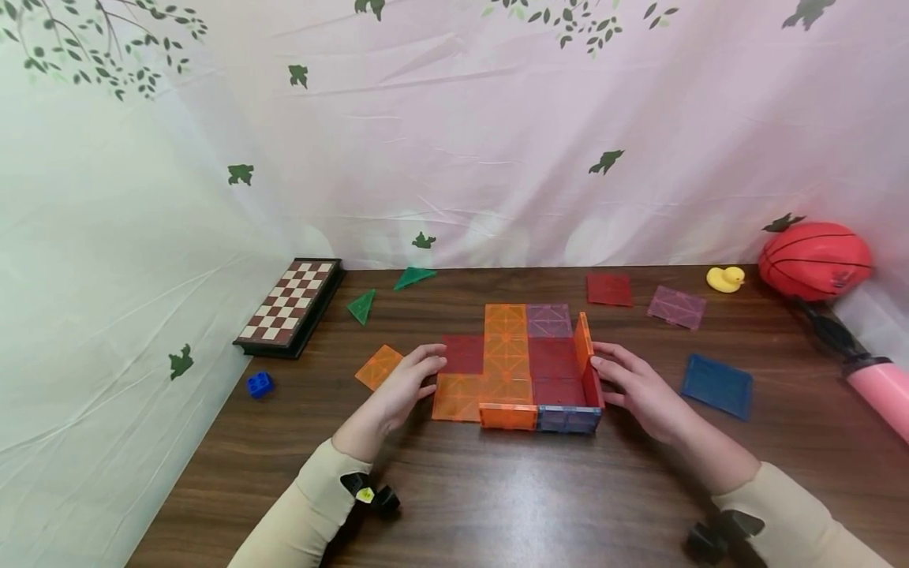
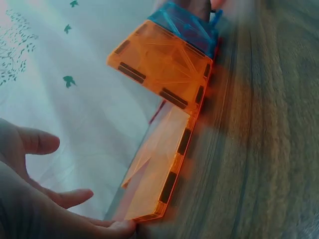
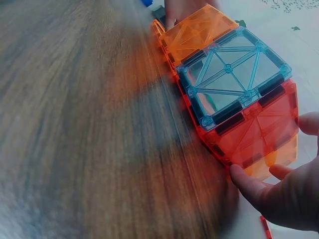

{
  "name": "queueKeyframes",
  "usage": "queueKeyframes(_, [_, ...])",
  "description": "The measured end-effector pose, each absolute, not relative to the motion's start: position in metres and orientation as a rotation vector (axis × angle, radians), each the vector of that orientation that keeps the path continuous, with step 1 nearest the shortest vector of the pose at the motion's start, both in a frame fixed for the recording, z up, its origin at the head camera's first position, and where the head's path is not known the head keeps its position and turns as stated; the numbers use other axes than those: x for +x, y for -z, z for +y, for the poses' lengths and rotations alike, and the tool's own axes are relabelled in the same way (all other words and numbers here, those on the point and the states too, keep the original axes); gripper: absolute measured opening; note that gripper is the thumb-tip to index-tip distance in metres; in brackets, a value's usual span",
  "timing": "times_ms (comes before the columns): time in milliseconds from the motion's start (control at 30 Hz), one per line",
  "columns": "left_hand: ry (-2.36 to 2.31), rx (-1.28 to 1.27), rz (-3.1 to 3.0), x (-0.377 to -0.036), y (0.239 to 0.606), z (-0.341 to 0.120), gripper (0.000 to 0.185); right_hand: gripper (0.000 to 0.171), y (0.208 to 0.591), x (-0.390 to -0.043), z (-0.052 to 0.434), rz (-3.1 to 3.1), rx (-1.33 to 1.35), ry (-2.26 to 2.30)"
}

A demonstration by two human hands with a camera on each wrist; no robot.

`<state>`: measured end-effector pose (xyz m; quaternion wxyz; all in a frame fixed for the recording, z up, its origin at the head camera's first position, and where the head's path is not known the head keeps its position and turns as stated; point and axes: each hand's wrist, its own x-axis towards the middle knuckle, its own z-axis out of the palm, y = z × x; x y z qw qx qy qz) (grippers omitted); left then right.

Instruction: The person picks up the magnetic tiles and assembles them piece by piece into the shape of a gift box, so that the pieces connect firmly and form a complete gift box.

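Note:
A flat base of see-through magnetic tiles (image 1: pixel 506 347) in orange, red and purple lies mid-table. Along its near edge stand an upright orange tile (image 1: pixel 508 416) and a blue-purple tile (image 1: pixel 568 419). Red (image 3: pixel 264 122) and orange (image 1: pixel 584 345) tiles form an upright wall on the right side. My left hand (image 1: pixel 410 386) is at the base's left side, fingers spread, a fingertip at the corner of a flat orange tile (image 2: pixel 154 184). With fingers extended, my right hand (image 1: pixel 642 390) touches the right wall from outside.
Loose tiles lie around: orange (image 1: pixel 379 367), green triangles (image 1: pixel 361 307), red (image 1: pixel 609 289), purple (image 1: pixel 677 307) and blue (image 1: pixel 717 386). A chessboard (image 1: pixel 289 306) and blue brick (image 1: pixel 259 384) lie left; a rubber duck (image 1: pixel 725 278), red ball (image 1: pixel 815 260) and pink pump (image 1: pixel 880 394) right.

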<state>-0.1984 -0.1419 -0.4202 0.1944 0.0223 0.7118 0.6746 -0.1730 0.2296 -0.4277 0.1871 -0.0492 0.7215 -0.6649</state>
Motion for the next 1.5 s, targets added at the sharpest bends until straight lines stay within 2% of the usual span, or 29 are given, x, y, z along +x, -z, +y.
queueKeyframes(367, [-2.126, 0.071, 1.935, -0.198, 0.414, -0.136, 0.047, 0.068, 0.429, -0.175, 0.229, 2.009, -0.142, 1.888])
queueKeyframes(700, [-2.042, 0.142, 1.851, -0.201, 0.419, -0.124, 0.049, 0.069, 0.430, -0.174, 0.229, 2.016, -0.136, 1.893])
queueKeyframes(1067, [-1.998, 0.047, 1.887, -0.200, 0.419, -0.102, 0.058, 0.069, 0.431, -0.174, 0.230, 2.021, -0.124, 1.890])
queueKeyframes(1367, [-1.969, 0.047, 1.877, -0.193, 0.420, -0.097, 0.050, 0.068, 0.430, -0.176, 0.231, 2.030, -0.132, 1.876])
queueKeyframes(1500, [-1.945, 0.051, 1.872, -0.184, 0.420, -0.094, 0.052, 0.069, 0.430, -0.182, 0.236, 2.060, -0.138, 1.855])
